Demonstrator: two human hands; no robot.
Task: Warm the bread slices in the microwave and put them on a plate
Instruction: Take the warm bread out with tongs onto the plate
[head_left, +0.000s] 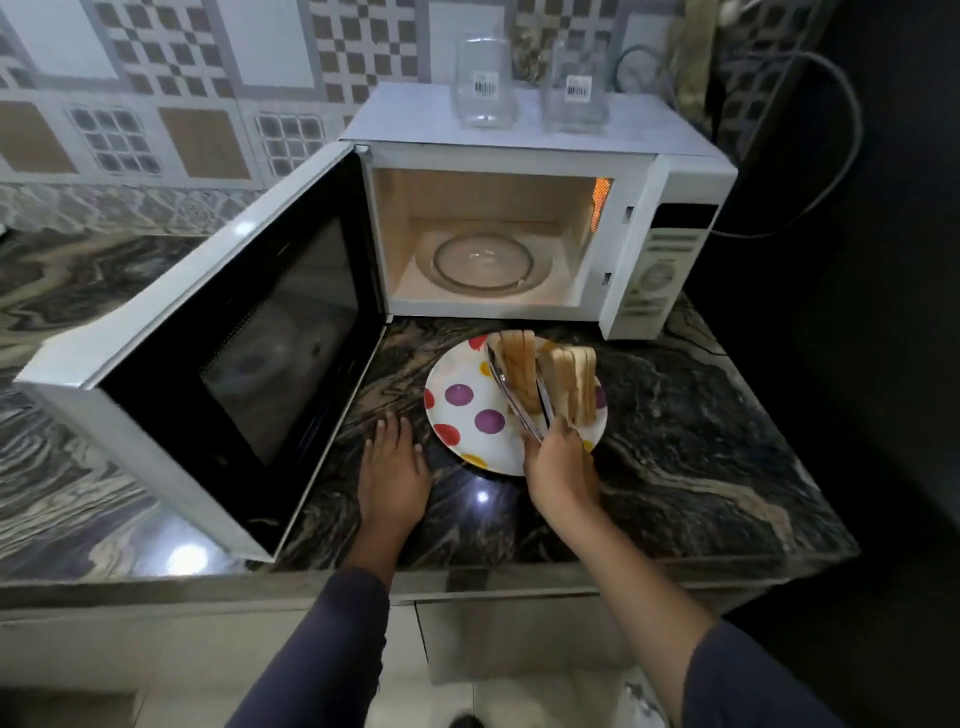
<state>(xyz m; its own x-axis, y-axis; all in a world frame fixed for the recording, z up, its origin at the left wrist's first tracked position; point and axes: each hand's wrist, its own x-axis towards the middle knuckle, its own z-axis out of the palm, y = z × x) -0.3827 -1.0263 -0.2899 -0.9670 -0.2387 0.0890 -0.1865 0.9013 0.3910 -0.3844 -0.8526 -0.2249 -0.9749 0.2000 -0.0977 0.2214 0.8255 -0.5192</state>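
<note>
White and black, the microwave's wide-swung door (218, 358) fills the left of the frame, its dark glass window facing right. Just right of its lower edge we rest our left hand (393, 475) flat on the dark veined marble counter (685, 447), fingers spread and holding nothing, just beside the rim of the round white plate with purple, red and yellow dots (467, 415). At centre, behind the plate, the white microwave oven (524, 228) stands with its lit cavity showing only the clear glass turntable (483, 260). Our right hand (561, 462) grips a pair of metal tongs (519, 405), which clasp one stack of tan bread slices (519, 369) standing on edge over the plate; a second stack (571, 379) stands just beside it. Two clear glass jars with barcode labels (485, 80) sit on the oven's top, upper right of centre.
</note>
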